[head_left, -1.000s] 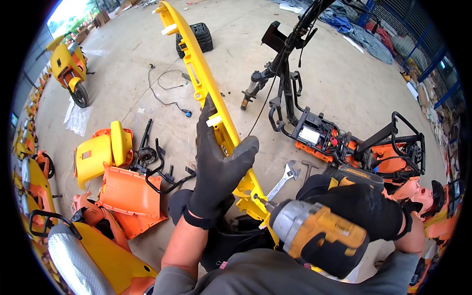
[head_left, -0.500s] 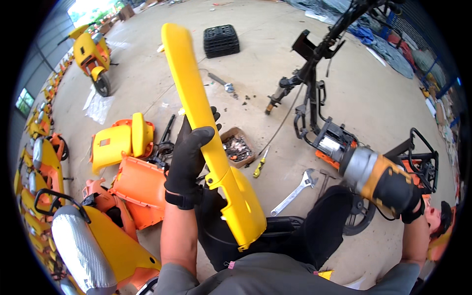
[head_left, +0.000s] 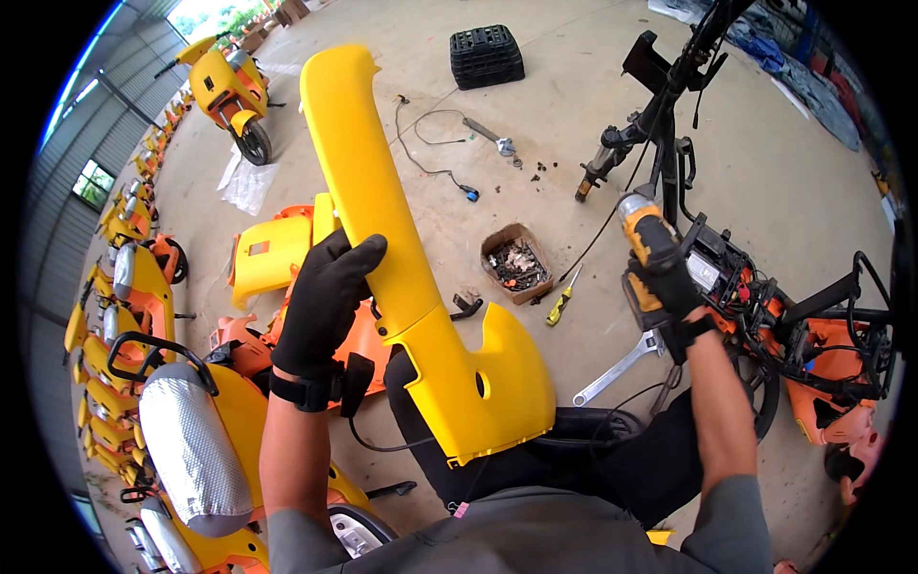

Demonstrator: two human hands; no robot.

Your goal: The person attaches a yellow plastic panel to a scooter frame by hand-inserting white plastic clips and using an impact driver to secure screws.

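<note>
My left hand (head_left: 320,301), in a black glove, grips a long yellow plastic scooter body panel (head_left: 387,210) by its left edge. The panel stands tilted over my lap, its narrow part pointing away and its wide, curved end with an oval hole near my knees. In my right hand (head_left: 674,285), also gloved, is a yellow-and-black cordless power driver (head_left: 650,237); its nose points away and a little left, apart from the panel. The fingers wrap round its grip. A black cable hangs near my left wrist.
A stripped scooter frame (head_left: 669,163) stands at the right. On the floor lie an adjustable wrench (head_left: 617,368), a yellow screwdriver (head_left: 562,301), a box of small fasteners (head_left: 535,287) and yellow panels (head_left: 268,258). Black crates (head_left: 486,57) are stacked beyond; parked scooters (head_left: 229,96) line the left.
The power driver has moved left and away from me, from the far right. My left hand has turned the panel so its wide end faces right. The view has shifted left.
</note>
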